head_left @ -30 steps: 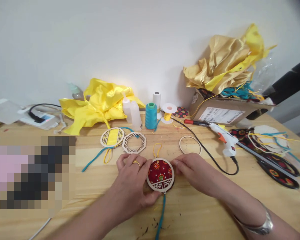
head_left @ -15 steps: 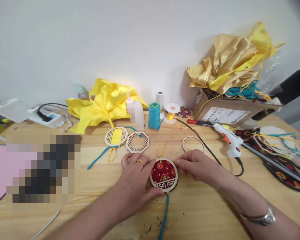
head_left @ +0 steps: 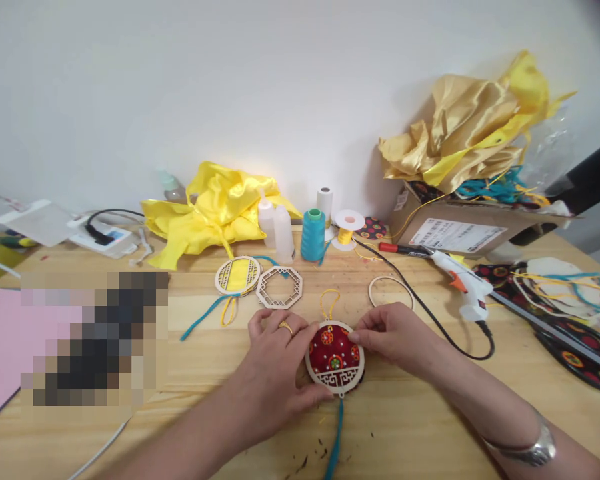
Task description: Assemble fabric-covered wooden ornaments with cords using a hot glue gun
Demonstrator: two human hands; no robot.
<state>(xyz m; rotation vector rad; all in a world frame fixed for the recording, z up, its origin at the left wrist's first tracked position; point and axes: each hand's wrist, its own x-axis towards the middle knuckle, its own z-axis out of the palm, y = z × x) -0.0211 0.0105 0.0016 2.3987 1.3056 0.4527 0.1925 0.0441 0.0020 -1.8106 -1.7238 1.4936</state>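
A round ornament (head_left: pixel 335 357) of dark red patterned fabric in a pale wooden frame lies near the front middle of the table, a yellow loop at its top and a teal cord hanging from its bottom. My left hand (head_left: pixel 280 367) grips its left side, with the index finger at the upper left rim and the thumb at the lower rim. On the upper right rim, my right hand (head_left: pixel 393 333) pinches the edge between thumb and fingers. Dark fabric shows slightly past the frame at the lower right.
Behind my hands lie a yellow round ornament (head_left: pixel 237 275), an octagonal frame (head_left: pixel 300 288) and a thin wooden ring (head_left: pixel 373 293). Farther back stand a teal thread cone (head_left: pixel 313 237) and bottles (head_left: pixel 283 233). At right are a glue gun (head_left: pixel 463 283), scissors (head_left: pixel 575 343) and a cardboard box (head_left: pixel 500 223).
The view has shifted slightly, so everything sits a little lower and farther right. My right thumb now reaches farther over the ornament's upper right rim; my left hand keeps its hold.
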